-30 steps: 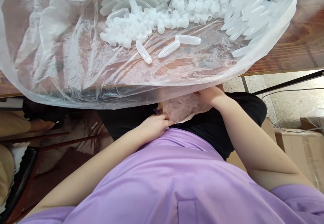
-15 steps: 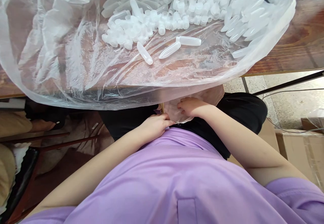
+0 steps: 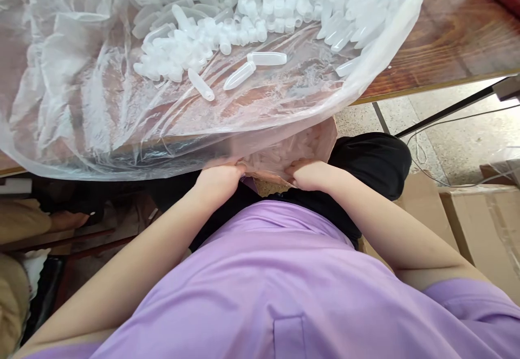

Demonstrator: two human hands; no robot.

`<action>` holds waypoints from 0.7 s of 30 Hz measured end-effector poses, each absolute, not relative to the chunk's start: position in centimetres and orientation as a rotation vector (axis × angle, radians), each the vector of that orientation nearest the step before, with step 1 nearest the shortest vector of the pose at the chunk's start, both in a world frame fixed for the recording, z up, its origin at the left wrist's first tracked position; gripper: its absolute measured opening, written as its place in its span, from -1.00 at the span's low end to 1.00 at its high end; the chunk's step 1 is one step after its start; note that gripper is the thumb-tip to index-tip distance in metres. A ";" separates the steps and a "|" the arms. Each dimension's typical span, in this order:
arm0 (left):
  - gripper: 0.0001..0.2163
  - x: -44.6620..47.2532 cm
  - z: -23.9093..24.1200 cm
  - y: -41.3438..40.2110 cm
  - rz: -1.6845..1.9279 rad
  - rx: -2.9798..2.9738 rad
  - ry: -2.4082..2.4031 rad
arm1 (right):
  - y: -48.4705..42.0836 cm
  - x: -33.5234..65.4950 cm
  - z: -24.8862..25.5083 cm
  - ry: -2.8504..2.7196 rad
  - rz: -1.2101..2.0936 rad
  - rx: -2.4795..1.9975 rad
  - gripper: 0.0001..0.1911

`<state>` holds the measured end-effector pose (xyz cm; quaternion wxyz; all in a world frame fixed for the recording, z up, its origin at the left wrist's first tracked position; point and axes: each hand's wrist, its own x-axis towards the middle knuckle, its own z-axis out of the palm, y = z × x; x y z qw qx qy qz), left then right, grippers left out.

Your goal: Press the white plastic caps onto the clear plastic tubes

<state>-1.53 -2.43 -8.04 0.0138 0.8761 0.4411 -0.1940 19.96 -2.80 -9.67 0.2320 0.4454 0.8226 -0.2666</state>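
Note:
A clear plastic bag (image 3: pixel 284 150) of small plastic pieces rests on my lap below the table edge. My left hand (image 3: pixel 217 180) is closed on the bag's near left edge. My right hand (image 3: pixel 311 175) is closed on its near right edge. On the table above, a big clear plastic sheet (image 3: pixel 93 104) carries a heap of translucent white tubes and caps (image 3: pixel 227 28). Three loose tubes (image 3: pixel 239 74) lie nearer the table edge.
The wooden table (image 3: pixel 447 50) runs across the top. Cardboard boxes (image 3: pixel 479 223) stand on the floor at right, beside a cable (image 3: pixel 439 126). Another person's arm (image 3: pixel 60 221) and tan clothing show at far left under the table.
Both hands have shifted to the bag's near edge and closed on it: the left moved up and left, the right drew back toward me. The view has shifted, so the table appears further left.

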 end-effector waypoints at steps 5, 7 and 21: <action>-0.74 -1.8 -8.1 -2.5 -0.681 2.755 1.331 | -2.9 20.3 -9.9 2.401 -0.680 1.363 -0.65; -0.73 -1.9 -8.1 -2.5 -0.701 2.760 1.317 | -2.6 20.6 -9.9 2.428 -0.639 1.447 -0.64; -0.74 -1.3 -8.5 -3.9 -0.916 2.741 1.031 | -6.1 24.4 -11.2 2.349 -0.626 1.565 -0.68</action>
